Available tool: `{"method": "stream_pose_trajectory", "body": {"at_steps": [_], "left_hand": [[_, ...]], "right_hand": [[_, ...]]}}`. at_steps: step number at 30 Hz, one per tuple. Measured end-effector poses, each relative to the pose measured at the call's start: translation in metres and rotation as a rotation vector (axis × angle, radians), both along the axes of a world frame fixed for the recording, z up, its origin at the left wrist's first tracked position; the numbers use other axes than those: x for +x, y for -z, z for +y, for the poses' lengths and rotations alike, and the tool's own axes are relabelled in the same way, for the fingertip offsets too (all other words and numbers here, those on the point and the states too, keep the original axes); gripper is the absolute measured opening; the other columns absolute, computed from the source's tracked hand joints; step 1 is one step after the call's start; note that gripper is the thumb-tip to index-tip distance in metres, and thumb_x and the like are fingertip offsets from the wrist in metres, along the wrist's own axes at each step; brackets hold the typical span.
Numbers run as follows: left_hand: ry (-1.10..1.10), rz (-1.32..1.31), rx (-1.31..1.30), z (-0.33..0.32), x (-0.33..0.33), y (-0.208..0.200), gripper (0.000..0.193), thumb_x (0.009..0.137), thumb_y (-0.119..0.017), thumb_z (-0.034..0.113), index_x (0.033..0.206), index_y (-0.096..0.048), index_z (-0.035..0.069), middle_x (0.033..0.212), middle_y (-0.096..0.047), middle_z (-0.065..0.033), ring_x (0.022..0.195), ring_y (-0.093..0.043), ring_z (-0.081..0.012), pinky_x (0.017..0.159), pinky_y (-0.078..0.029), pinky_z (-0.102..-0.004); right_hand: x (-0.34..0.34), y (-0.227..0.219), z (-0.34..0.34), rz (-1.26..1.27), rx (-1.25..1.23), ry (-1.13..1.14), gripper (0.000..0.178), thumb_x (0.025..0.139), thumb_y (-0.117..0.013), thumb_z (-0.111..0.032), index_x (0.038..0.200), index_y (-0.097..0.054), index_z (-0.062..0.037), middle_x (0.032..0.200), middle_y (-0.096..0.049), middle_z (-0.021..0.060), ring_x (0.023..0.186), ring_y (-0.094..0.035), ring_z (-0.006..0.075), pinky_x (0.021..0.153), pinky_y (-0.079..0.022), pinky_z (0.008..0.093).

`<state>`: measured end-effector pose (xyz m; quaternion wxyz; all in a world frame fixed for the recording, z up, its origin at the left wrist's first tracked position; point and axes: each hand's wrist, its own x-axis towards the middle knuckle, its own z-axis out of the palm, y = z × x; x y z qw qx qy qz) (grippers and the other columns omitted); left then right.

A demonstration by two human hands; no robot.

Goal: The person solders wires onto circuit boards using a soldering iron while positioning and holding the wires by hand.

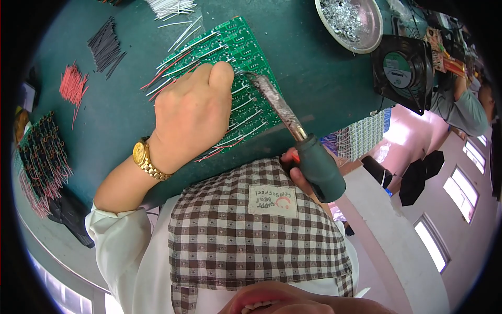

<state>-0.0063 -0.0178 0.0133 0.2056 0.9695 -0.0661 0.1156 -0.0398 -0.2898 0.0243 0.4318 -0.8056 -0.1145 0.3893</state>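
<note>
At the far left, red wire bundles [73, 86] and black ones [106, 47] lie on the green bench [324, 68]. The left hand [191, 112], fingers curled shut, presses down on the green circuit panel [246, 49] at bench centre; whether it pinches a wire there I cannot tell. The panel looks thin, light and stiff but brittle, best held flat or by its edges, clear of the loose leads. The right hand [298, 175] clasps the soldering iron [293, 128] by its dark grip, tip at the panel. A cream label [272, 200] sits on the checked apron. At right stand a metal dish [366, 36] and a black fan [402, 70] bearing a round label.
</note>
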Motion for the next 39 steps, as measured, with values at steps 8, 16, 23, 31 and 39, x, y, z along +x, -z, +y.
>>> {"method": "stream_pose_trajectory", "body": {"at_steps": [8, 16, 23, 31, 39], "left_hand": [[0.008, 0.014, -0.001, 0.0, 0.001, 0.0, 0.009, 0.075, -0.053, 0.001, 0.075, -0.045, 0.006, 0.063, -0.051, -0.0083, 0.053, -0.056, -0.0224, 0.045, -0.044, -0.0329], [0.018, -0.01, -0.011, 0.001, 0.002, 0.001, 0.008, 0.074, -0.052, 0.002, 0.075, -0.045, 0.006, 0.062, -0.051, -0.0085, 0.052, -0.056, -0.023, 0.045, -0.044, -0.033], [0.005, 0.047, -0.015, 0.004, -0.001, -0.007, 0.012, 0.081, -0.057, 0.007, 0.076, -0.046, 0.005, 0.064, -0.054, -0.0087, 0.054, -0.058, -0.0237, 0.047, -0.045, -0.0349], [-0.106, -0.087, -0.117, 0.026, 0.007, -0.029, 0.009, 0.086, -0.062, 0.01, 0.085, -0.054, 0.006, 0.071, -0.056, -0.0094, 0.064, -0.058, -0.0299, 0.054, -0.046, -0.0386], [0.09, -0.085, -0.246, 0.016, 0.0, -0.013, 0.009, 0.079, -0.069, 0.008, 0.082, -0.061, 0.006, 0.074, -0.058, -0.008, 0.065, -0.059, -0.0257, 0.054, -0.047, -0.0346]], "right_hand": [[0.007, -0.012, 0.009, -0.203, 0.267, 0.074, 0.033, 0.086, -0.055, 0.0, 0.119, -0.052, -0.0024, 0.099, -0.06, 0.0125, 0.083, -0.06, 0.0183, 0.073, -0.049, 0.0299], [0.002, 0.0, 0.009, -0.148, 0.39, 0.17, 0.034, 0.088, -0.059, -0.011, 0.119, -0.052, -0.0001, 0.099, -0.06, 0.0153, 0.085, -0.06, 0.0209, 0.075, -0.05, 0.0334], [0.005, 0.002, 0.008, -0.052, 0.375, 0.185, 0.029, 0.089, -0.059, -0.016, 0.109, -0.054, 0.0037, 0.092, -0.061, 0.0121, 0.084, -0.06, 0.0184, 0.079, -0.048, 0.0314], [0.002, -0.002, 0.015, -0.105, 0.355, 0.228, 0.031, 0.089, -0.059, -0.023, 0.106, -0.057, 0.0035, 0.092, -0.061, 0.0103, 0.086, -0.058, 0.017, 0.081, -0.046, 0.0299], [-0.002, -0.011, 0.021, 0.012, 0.266, 0.381, 0.032, 0.086, -0.065, -0.024, 0.106, -0.059, 0.001, 0.094, -0.06, 0.0079, 0.086, -0.056, 0.0153, 0.079, -0.044, 0.0283]]}}
